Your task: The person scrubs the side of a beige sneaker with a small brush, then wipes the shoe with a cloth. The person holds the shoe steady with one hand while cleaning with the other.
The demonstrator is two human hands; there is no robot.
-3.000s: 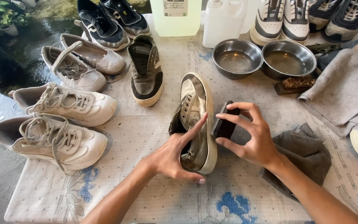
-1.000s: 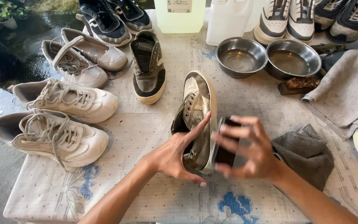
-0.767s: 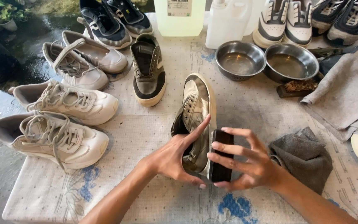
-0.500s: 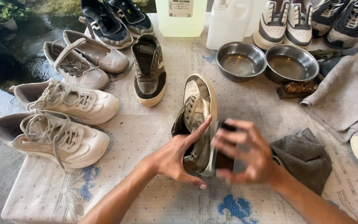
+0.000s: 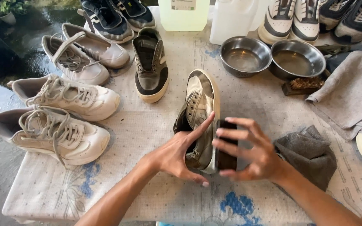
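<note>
A worn grey and cream sneaker (image 5: 200, 98) lies tipped on its side in the middle of the cloth-covered table (image 5: 147, 138). My left hand (image 5: 181, 152) grips its heel end, index finger stretched up along the upper. My right hand (image 5: 250, 148) holds a dark brush (image 5: 226, 144) pressed against the sneaker's cream sole edge near the heel.
Several white sneakers (image 5: 68, 94) lie at the left, and a grey and black sneaker (image 5: 149, 62) behind. Two steel bowls (image 5: 244, 55) (image 5: 298, 58), a wooden brush (image 5: 302, 85), plastic jugs (image 5: 231, 19), a grey cloth (image 5: 308, 152) and a larger grey towel (image 5: 352, 94) sit at the right.
My right hand has moved the brush back and forth along the sole edge near the heel. My left hand and the sneaker have stayed put.
</note>
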